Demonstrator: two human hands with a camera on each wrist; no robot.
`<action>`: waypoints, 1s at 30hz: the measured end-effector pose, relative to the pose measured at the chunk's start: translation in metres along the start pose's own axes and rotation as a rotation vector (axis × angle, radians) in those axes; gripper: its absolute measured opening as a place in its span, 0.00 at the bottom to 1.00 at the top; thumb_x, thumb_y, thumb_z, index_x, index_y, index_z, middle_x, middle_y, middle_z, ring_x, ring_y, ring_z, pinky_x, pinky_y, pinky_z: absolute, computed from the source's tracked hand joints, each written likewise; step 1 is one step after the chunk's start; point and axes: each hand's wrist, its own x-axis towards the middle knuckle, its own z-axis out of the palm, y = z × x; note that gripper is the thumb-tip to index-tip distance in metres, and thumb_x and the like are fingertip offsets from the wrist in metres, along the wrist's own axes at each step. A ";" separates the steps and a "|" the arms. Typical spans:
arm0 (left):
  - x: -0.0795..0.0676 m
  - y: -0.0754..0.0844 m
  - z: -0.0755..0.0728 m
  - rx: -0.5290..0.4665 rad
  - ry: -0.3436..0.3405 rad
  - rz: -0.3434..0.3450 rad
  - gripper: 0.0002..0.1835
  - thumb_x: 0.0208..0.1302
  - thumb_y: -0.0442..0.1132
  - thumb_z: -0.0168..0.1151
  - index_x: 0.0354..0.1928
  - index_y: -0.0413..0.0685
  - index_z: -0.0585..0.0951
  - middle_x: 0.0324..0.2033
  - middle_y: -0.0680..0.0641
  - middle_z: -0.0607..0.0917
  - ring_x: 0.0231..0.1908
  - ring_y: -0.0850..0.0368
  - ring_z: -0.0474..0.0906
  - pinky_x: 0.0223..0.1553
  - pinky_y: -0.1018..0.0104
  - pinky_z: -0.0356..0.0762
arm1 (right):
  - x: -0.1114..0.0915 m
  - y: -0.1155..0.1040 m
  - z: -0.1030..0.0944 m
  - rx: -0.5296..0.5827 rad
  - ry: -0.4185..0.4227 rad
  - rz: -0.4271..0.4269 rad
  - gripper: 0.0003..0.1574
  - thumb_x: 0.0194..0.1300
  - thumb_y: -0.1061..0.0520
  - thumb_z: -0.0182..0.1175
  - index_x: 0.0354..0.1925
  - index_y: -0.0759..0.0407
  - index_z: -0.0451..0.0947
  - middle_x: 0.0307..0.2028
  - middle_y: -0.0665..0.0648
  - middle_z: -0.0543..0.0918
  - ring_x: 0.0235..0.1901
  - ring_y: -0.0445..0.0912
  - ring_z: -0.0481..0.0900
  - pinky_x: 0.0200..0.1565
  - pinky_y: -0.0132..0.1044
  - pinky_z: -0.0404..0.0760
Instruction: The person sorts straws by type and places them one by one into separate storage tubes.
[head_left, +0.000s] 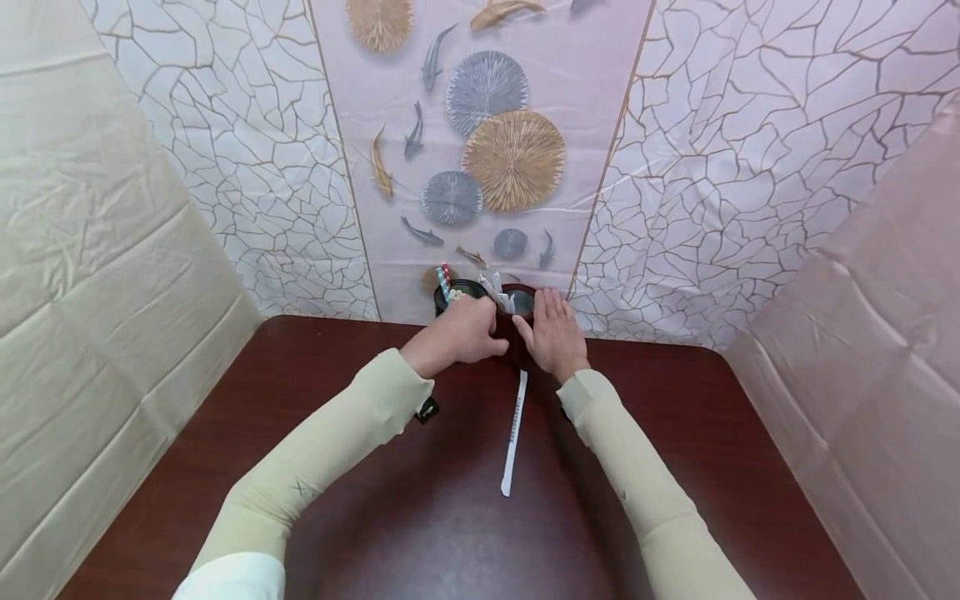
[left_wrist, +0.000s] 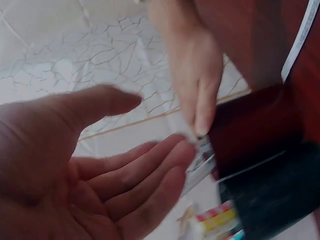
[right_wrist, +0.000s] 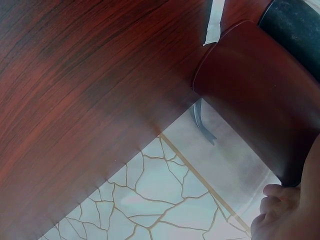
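Note:
A black cup (head_left: 441, 305) and a dark red cup (right_wrist: 255, 95) stand side by side at the table's back edge. Patterned paper straws (head_left: 444, 283) rise from the black cup. White paper-wrapped pieces (head_left: 495, 290) stick out of the red cup. My left hand (head_left: 467, 329) hovers in front of the two cups. Its fingers (left_wrist: 145, 185) are loosely bent, thumb apart, with nothing between them. My right hand (head_left: 557, 333) rests against the red cup's right side, fingers fairly straight along the rim, thumb toward the front. The left hand hides part of both cups in the head view.
A long white paper strip (head_left: 513, 437) with print lies on the dark red wooden table (head_left: 360, 500), in front of the cups. Patterned fabric (head_left: 277, 167) hangs right behind the table. Plain cloth (head_left: 112, 333) bounds the left side, more cloth the right.

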 end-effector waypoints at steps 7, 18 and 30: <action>-0.002 -0.006 0.043 -0.098 -0.120 -0.049 0.18 0.69 0.46 0.71 0.25 0.47 0.77 0.17 0.51 0.78 0.20 0.56 0.75 0.27 0.65 0.73 | 0.000 0.001 0.002 0.011 0.002 0.006 0.51 0.85 0.33 0.32 0.83 0.70 0.46 0.83 0.71 0.53 0.85 0.61 0.48 0.84 0.54 0.47; -0.001 -0.015 0.116 -0.184 -0.147 -0.082 0.15 0.65 0.45 0.75 0.24 0.46 0.83 0.20 0.50 0.83 0.26 0.54 0.78 0.30 0.64 0.75 | 0.001 0.002 0.004 0.005 0.010 0.000 0.51 0.85 0.32 0.31 0.83 0.70 0.46 0.83 0.71 0.53 0.85 0.61 0.48 0.85 0.53 0.47; 0.013 -0.024 0.168 -0.261 -0.115 -0.134 0.19 0.62 0.46 0.75 0.15 0.50 0.82 0.14 0.54 0.81 0.23 0.55 0.76 0.30 0.63 0.77 | 0.001 0.002 0.004 0.006 0.001 0.007 0.52 0.85 0.31 0.30 0.83 0.69 0.45 0.83 0.70 0.53 0.85 0.60 0.47 0.84 0.53 0.48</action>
